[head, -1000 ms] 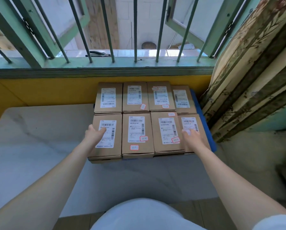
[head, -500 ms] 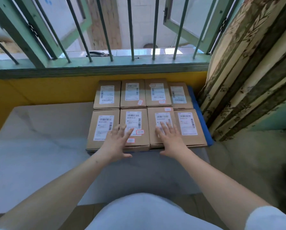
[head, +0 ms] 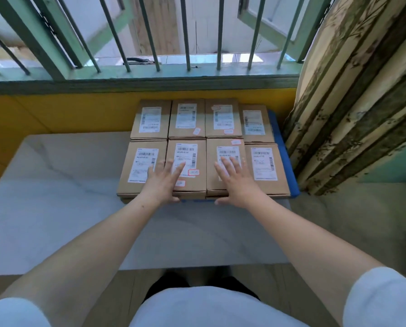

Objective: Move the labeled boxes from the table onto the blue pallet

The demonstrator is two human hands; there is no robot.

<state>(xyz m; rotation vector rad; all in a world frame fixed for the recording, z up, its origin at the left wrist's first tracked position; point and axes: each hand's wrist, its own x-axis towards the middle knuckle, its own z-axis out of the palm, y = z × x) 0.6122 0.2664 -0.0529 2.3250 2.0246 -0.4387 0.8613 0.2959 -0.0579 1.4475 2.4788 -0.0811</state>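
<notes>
Eight labeled boxes (head: 224,119) sit in two rows of four on the blue pallet (head: 291,182), which lies at the window end of the worktop (head: 55,208). Both hands lie flat, fingers apart, clamped on nothing: the left hand (head: 163,181) on the pallet's near row, left of centre, the right hand (head: 236,182) beside it. A hard push could slide the near boxes askew or nudge the far row toward the yellow wall (head: 79,112). Against half a second ago the hands have barely shifted.
</notes>
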